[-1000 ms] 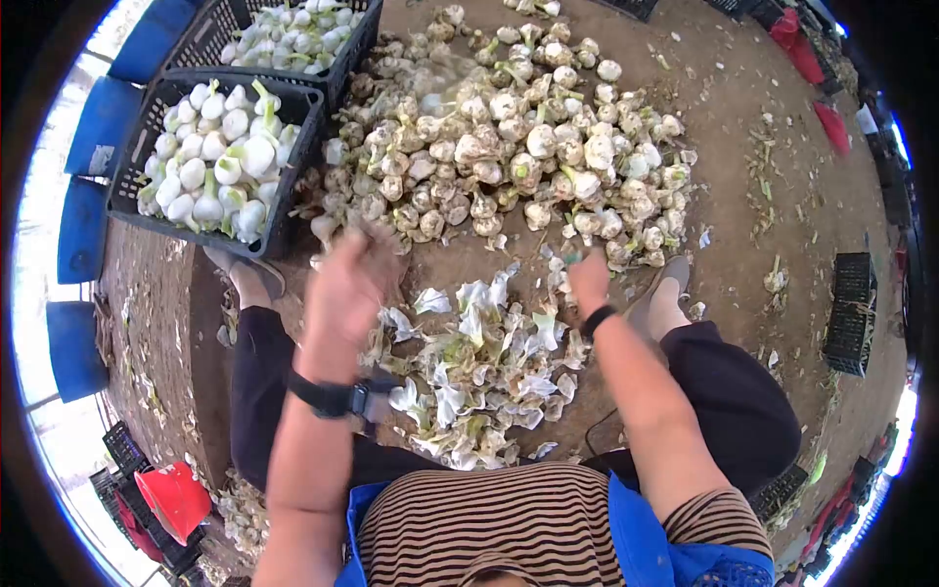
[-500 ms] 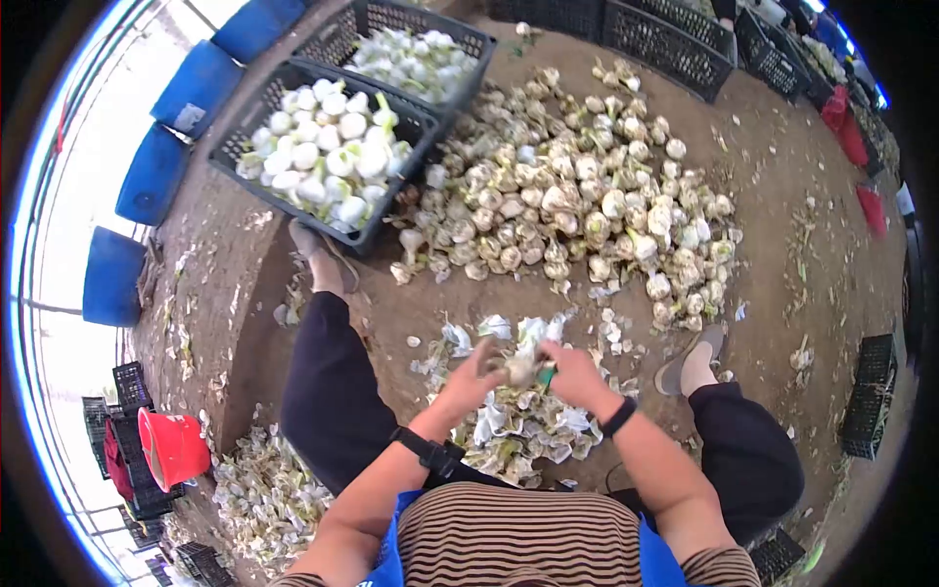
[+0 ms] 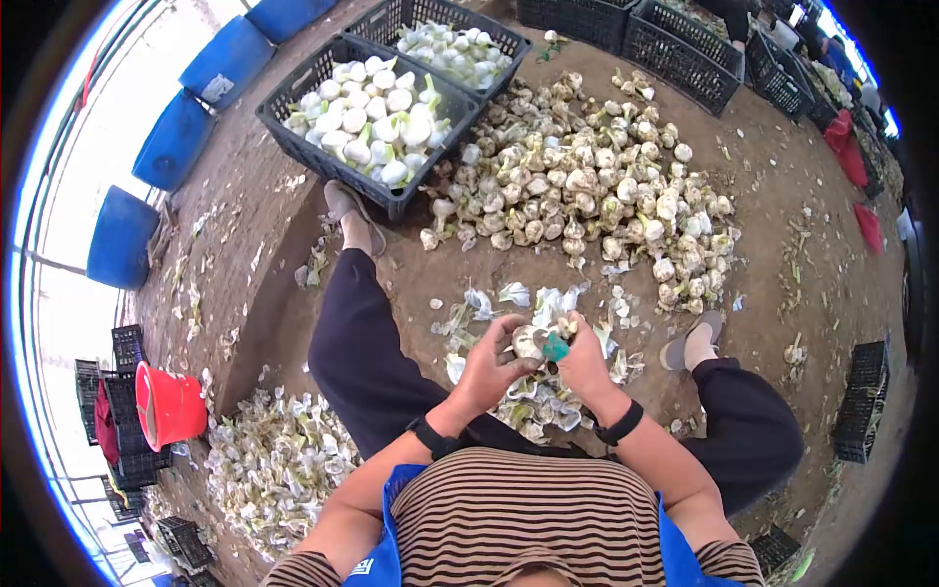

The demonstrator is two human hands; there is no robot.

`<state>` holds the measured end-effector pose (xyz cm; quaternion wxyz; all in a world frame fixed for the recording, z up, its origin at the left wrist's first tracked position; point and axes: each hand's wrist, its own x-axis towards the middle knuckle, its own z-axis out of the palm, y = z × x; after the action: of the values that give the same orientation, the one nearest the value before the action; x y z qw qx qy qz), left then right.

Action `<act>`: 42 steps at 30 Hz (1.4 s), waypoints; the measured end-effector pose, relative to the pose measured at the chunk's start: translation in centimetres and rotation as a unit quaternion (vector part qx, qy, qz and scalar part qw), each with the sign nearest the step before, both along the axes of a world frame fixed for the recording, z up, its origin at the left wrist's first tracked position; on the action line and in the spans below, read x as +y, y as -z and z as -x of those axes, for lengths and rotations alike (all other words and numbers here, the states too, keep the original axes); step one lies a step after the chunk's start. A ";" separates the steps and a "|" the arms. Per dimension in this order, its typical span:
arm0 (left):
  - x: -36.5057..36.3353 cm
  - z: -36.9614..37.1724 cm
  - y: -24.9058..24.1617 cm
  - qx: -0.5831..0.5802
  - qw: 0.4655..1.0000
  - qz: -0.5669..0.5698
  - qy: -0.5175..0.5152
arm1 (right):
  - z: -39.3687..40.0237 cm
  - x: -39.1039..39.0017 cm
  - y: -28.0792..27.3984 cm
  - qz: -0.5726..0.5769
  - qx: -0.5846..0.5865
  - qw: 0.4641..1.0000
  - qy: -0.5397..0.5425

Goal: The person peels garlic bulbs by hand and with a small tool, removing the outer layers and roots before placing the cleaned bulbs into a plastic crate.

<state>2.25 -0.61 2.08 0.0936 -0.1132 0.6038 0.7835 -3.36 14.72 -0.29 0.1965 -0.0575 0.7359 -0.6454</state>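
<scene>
Between the knees, my left hand (image 3: 491,367) has its fingers wrapped round a whitish bulb (image 3: 528,341). My right hand (image 3: 584,364) is closed on a small tool with a green part (image 3: 556,347), pressed against the bulb's right side; the tool's blade cannot be made out. Under both hands lie loose white and yellowish peelings (image 3: 543,406). Beyond them spreads a large heap of unpeeled bulbs (image 3: 587,186) with brownish skins and roots.
A black crate (image 3: 342,168) of clean white bulbs stands at upper left, another crate (image 3: 509,41) behind it. Blue barrels (image 3: 171,142) line the left side. A red bucket (image 3: 174,406) stands near a peelings pile (image 3: 274,470). More crates (image 3: 685,59) stand at upper right.
The view has shifted, so the crates appear farther right. My left hand's fingers, spread beside the bulb before, are now closed round it. The right hand has turned, showing more of the green part.
</scene>
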 end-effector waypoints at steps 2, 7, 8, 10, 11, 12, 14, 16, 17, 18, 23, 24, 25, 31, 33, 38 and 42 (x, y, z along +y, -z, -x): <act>-0.4 0.1 0.9 0.020 0.999 -0.023 -0.018 | 0.1 -0.3 0.3 -0.011 0.012 1.000 0.008; -1.4 0.1 0.9 -0.034 0.995 -0.088 -0.012 | 0.4 -0.2 0.8 0.003 0.074 0.997 0.002; -1.5 0.2 1.1 -0.039 0.995 -0.089 -0.013 | 0.5 0.0 0.1 -0.016 0.083 0.996 -0.007; -1.7 0.2 1.5 -0.103 0.965 -0.239 -0.015 | 1.0 0.7 -1.2 -0.010 0.091 0.995 -0.033; -2.0 0.4 1.9 -0.162 0.943 -0.289 -0.024 | 1.2 1.0 -1.4 -0.003 0.106 0.993 -0.059; -2.0 0.5 2.1 -0.188 0.915 -0.357 -0.024 | 1.3 1.0 -1.3 0.011 0.127 0.990 -0.059; -1.5 0.8 2.1 -0.217 0.879 -0.423 -0.027 | 1.2 0.9 -0.9 0.000 0.124 0.992 -0.028; -0.3 1.5 1.8 -0.195 0.900 -0.383 -0.074 | 1.5 1.5 -1.2 -0.050 0.113 0.992 -0.030; 0.0 1.6 2.1 -0.199 0.899 -0.383 -0.076 | 1.6 1.5 -1.1 -0.050 0.108 0.992 -0.030; 0.2 1.4 2.5 -0.156 0.934 -0.316 -0.062 | 1.6 1.4 -1.0 -0.016 0.140 0.989 -0.042; 0.4 1.5 1.7 -0.167 0.916 -0.364 -0.021 | 1.5 1.9 -4.3 -0.001 0.081 0.996 -0.047; 0.2 1.5 0.9 -0.189 0.905 -0.380 -0.035 | 1.5 2.2 -3.4 -0.034 0.079 0.995 -0.041; 0.0 1.6 0.5 -0.191 0.905 -0.379 -0.033 | 1.6 2.2 -2.3 -0.034 0.078 0.996 -0.038; -0.6 1.1 0.1 -0.082 0.951 -0.290 0.068 | 5.9 6.3 6.1 -0.138 -0.004 0.974 0.181; -0.7 1.2 0.3 -0.088 0.948 -0.303 0.037 | 4.3 5.8 4.2 -0.238 -0.028 0.966 0.094; -0.5 1.0 1.4 -0.128 0.943 -0.301 -0.055 | 1.8 2.5 -2.7 -0.144 0.232 0.957 -0.095; 0.3 1.0 1.2 -0.121 0.929 -0.343 -0.072 | 1.5 0.6 -2.6 -0.144 0.335 0.929 -0.070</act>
<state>1.29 -0.34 0.93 0.1429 -0.2114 0.2724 0.9277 -4.91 15.29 2.34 -0.0102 -0.2928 0.8379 -0.4606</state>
